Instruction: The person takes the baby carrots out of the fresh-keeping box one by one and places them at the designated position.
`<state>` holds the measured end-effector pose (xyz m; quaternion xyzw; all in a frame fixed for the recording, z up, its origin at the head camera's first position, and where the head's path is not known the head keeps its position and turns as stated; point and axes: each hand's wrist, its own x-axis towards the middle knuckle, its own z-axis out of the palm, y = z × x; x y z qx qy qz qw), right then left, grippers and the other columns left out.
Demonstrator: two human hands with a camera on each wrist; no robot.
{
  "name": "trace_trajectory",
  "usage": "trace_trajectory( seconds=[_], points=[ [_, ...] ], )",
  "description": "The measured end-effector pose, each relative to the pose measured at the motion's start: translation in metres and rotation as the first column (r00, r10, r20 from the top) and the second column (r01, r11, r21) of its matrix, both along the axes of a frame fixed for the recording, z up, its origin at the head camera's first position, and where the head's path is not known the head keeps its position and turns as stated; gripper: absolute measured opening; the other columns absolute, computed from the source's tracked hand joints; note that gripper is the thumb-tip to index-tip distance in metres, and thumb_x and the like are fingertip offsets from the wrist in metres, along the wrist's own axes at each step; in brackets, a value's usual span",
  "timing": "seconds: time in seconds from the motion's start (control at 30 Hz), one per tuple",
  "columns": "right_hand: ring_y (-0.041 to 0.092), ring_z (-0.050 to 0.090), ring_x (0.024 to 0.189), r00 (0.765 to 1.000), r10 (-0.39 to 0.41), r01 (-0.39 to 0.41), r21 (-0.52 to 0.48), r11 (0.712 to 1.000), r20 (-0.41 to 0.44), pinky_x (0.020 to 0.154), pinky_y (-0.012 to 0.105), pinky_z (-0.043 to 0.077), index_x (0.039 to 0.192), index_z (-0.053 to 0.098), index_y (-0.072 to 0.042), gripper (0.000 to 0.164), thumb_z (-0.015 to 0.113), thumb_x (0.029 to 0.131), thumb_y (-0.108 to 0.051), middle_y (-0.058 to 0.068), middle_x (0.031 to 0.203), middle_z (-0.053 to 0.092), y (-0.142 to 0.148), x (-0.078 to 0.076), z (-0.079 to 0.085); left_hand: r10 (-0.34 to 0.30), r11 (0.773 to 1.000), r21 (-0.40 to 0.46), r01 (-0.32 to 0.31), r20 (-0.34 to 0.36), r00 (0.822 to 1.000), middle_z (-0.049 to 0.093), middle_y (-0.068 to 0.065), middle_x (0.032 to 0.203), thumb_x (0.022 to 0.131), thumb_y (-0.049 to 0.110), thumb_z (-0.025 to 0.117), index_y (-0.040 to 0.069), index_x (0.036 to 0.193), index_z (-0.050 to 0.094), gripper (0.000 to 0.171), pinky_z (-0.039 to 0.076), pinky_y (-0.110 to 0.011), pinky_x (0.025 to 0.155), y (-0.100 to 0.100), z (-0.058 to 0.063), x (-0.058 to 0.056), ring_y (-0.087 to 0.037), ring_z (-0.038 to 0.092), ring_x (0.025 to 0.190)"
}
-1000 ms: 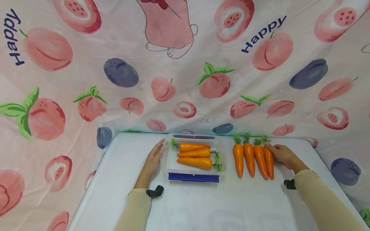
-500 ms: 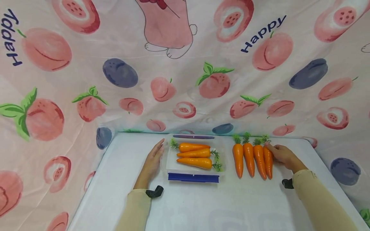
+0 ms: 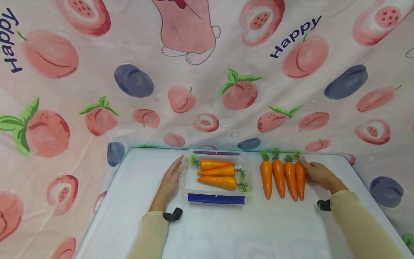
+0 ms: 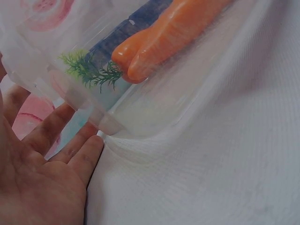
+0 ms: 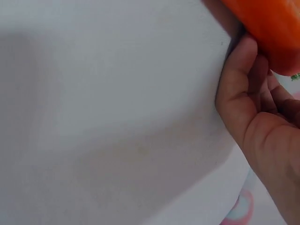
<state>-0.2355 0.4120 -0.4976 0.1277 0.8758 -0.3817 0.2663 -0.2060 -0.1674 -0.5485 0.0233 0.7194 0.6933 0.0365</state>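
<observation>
A clear plastic storage box (image 3: 210, 191) with blue latch flaps holds three orange carrots (image 3: 217, 171). Flat against its left wall rests my left hand (image 3: 169, 182), fingers extended; the left wrist view shows the fingertips at the box's corner. Right of the box lies a row of several carrots (image 3: 279, 179), green tops toward the back. At the row's right end, my right hand (image 3: 318, 177) holds the last carrot (image 3: 300, 181) by its thick end, thumb near the leaves. Curled fingers (image 5: 243, 56) lie along that carrot's side in the right wrist view; some are partly hidden.
The white table (image 3: 226, 226) backs onto a fruit-print cloth (image 3: 207, 90), which also hangs at both sides. A narrow strip of table separates the box from the carrot row. Black straps circle both wrists.
The rightmost carrot has shifted slightly and turned straighter, its tip moving left, together with my right hand. The left hand and the box have stayed in place.
</observation>
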Motion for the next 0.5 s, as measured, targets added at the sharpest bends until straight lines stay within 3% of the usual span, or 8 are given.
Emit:
trace_trajectory(
  seconds=[0.3,0.5],
  points=[
    [0.055,0.037,0.137,1.000,-0.028,0.028,-0.006,1.000,0.003,0.114,0.061,0.037,0.151,0.003,0.023,0.112,0.022,0.099,-0.074,0.045,0.154,0.021,0.0050,0.0052,0.0093,0.014,0.999,-0.042,-0.013,0.005,1.000,0.037,-0.011,0.164,0.107,0.046,0.049,0.033,0.155,0.043,0.051,0.025,-0.055,0.125,-0.0001,0.0009,0.0015,-0.034,0.033,0.152],
    [0.046,0.048,0.125,1.000,-0.028,0.028,-0.036,0.999,-0.008,0.112,0.057,0.045,0.151,0.009,0.022,0.110,0.032,0.100,-0.073,0.040,0.147,0.034,0.0105,0.0096,0.0076,0.010,0.999,-0.043,-0.010,-0.003,1.000,0.036,-0.012,0.164,0.107,0.046,0.049,0.032,0.156,0.043,0.052,0.025,-0.055,0.125,-0.0002,0.0001,0.0005,-0.034,0.032,0.152]
  ],
)
